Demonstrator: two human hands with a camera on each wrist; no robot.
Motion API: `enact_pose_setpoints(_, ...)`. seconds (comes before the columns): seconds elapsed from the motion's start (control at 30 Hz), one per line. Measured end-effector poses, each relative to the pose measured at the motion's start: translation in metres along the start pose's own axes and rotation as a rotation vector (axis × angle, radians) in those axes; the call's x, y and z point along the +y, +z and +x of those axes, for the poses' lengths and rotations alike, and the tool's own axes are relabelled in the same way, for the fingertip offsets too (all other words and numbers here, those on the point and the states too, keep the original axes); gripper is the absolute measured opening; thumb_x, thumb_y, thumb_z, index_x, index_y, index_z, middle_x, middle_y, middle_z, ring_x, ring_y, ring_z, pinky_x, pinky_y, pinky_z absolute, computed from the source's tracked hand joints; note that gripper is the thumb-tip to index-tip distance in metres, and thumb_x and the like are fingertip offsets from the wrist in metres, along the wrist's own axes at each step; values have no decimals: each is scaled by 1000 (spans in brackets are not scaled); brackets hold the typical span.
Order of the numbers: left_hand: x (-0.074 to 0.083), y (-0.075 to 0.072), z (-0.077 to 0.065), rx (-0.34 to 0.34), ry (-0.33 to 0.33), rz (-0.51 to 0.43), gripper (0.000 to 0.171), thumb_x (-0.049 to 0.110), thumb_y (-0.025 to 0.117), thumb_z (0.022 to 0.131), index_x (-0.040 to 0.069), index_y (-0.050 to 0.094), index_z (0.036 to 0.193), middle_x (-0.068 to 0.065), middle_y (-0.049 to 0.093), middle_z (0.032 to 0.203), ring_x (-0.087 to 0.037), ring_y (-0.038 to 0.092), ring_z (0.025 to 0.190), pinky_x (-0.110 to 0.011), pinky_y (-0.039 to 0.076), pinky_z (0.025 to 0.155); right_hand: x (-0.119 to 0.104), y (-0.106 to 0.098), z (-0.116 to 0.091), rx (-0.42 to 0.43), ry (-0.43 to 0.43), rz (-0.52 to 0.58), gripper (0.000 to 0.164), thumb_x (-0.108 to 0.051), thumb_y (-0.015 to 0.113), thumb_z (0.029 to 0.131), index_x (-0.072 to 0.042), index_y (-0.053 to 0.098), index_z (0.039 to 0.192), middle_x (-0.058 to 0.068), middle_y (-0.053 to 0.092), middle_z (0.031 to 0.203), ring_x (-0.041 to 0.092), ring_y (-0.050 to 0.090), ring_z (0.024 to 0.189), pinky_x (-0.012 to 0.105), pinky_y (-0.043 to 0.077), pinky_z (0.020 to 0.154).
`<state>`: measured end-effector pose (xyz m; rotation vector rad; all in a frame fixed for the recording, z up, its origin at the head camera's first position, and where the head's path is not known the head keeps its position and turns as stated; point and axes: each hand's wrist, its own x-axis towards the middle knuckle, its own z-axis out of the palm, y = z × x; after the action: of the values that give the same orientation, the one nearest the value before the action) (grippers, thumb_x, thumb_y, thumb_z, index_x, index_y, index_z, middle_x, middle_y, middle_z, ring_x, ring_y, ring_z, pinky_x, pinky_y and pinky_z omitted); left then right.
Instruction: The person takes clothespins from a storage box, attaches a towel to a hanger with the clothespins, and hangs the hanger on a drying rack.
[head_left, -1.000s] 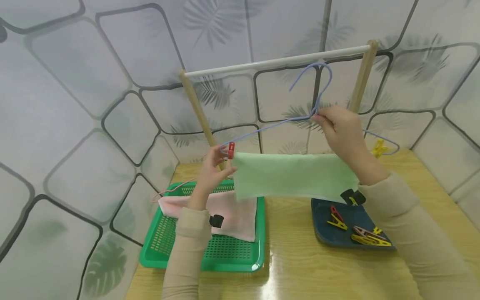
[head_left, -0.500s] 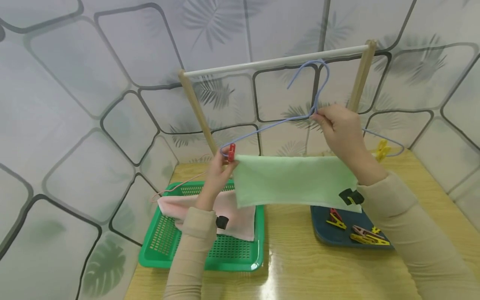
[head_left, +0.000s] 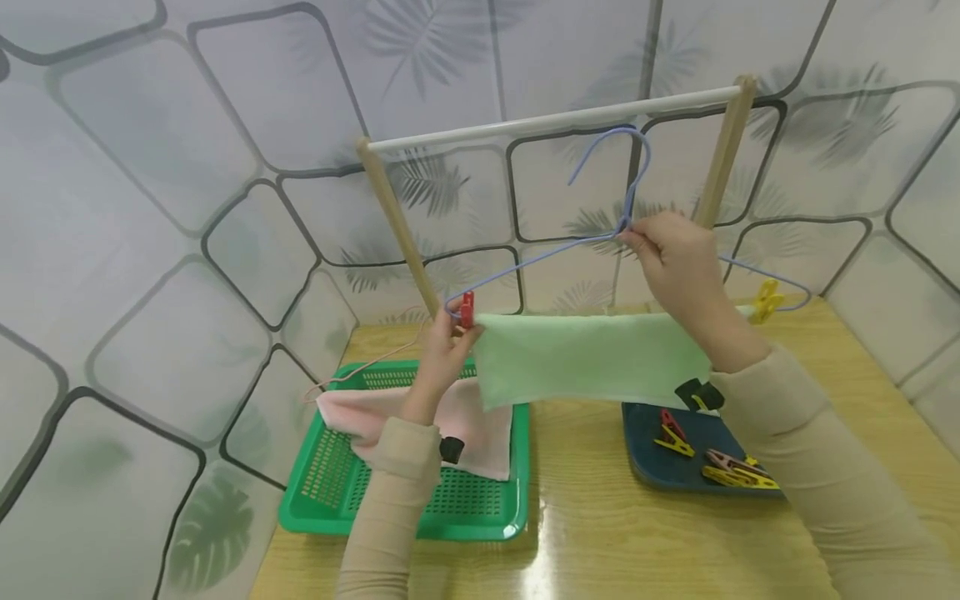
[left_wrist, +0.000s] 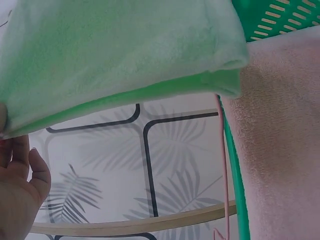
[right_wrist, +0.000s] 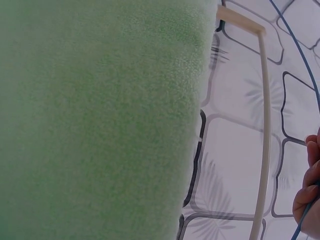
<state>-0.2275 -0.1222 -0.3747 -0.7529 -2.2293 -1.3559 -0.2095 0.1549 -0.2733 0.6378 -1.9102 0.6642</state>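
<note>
My right hand [head_left: 675, 254] grips a blue wire hanger [head_left: 540, 257] at the base of its hook, below the white rail. Along the hanger's lower bar hangs a light green towel [head_left: 585, 358]. A red clothespin [head_left: 467, 309] sits at the towel's left corner, and a yellow clothespin [head_left: 767, 302] at the right. My left hand [head_left: 442, 354] pinches the towel's left corner just under the red clothespin, its fingers partly behind the hanger's end. In the left wrist view, thumb and fingers of the left hand [left_wrist: 22, 185] meet at the towel's edge.
A white-railed wooden rack [head_left: 547, 125] stands at the back. On the left, a green basket [head_left: 517, 500] holds a pink towel [head_left: 480, 442] and a pink hanger [head_left: 360, 367]. Several clothespins [head_left: 738, 475] lie in a dark blue tray [head_left: 648, 467] at right.
My left thumb, spread away from the towel earlier, has closed onto its corner. The left hand and red clothespin have shifted slightly right; the hanger's hook has tipped a little left.
</note>
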Motion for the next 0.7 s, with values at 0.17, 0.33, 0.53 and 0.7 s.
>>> enact_pose_setpoints(0.17,1,-2,0,-33,-43,-5,40,12,54,75,9,37,111,-5,50,79,-13,46,71,-27,37,62,-2,0,-1,-11,27,7,14,-9,58,71,4,57,66,10,50,57,15,38,47,24,29,43)
enact_pose_setpoints(0.33,-5,-5,-2,36,-31,-13,45,17,55,74,8,33,112,-3,43,96,-17,40,84,-35,33,67,-3,1,-3,-29,53,7,13,-10,58,71,3,58,67,10,51,57,16,39,48,27,30,44)
enact_pose_setpoints(0.53,-32,5,1,377,215,76,29,10,49,74,5,37,100,-7,38,94,-22,36,82,-35,30,64,-5,0,-3,-63,57,32,13,-11,57,72,2,58,69,9,51,58,15,39,49,26,30,46)
enact_pose_setpoints(0.7,20,-1,8,516,282,237,22,-2,51,68,-2,42,87,-14,38,89,-24,35,84,-34,30,71,-8,-1,-1,-87,64,42,13,-11,56,72,2,58,69,8,51,59,14,39,49,25,30,45)
